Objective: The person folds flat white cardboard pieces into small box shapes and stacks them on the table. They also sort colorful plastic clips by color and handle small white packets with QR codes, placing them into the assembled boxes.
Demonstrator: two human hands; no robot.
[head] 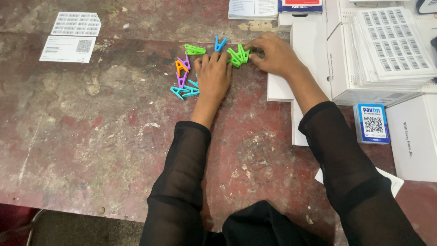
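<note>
The person's left hand [213,78] lies palm down on the worn, reddish table [91,136], fingers stretched forward and held close together, gripping nothing; its fingertips reach just beside a small cluster of green pegs [238,56], and the tip nearest them may touch the cluster, though that cannot be told for certain; the right hand [274,55] comes in from the other side with its fingers curled down over the same green pegs, fingertips touching them in a narrow pinch, so the cluster sits between the two hands; whether a peg is actually lifted or only pressed against the table cannot be told; a single blue peg [220,43] lies just beyond the left fingertips, and a lone green peg [195,49] rests a little further to the left; beside the left hand's outer edge lies a loose heap of purple, orange and teal pegs [184,78], the teal ones nearest the wrist; to the right stand white cardboard boxes [339,64] topped with a stack of printed label sheets [393,48], and a small blue-and-white card stand [372,124] sits beside the right forearm; two printed paper sheets [72,36] lie well apart at the far left of the table.
</note>
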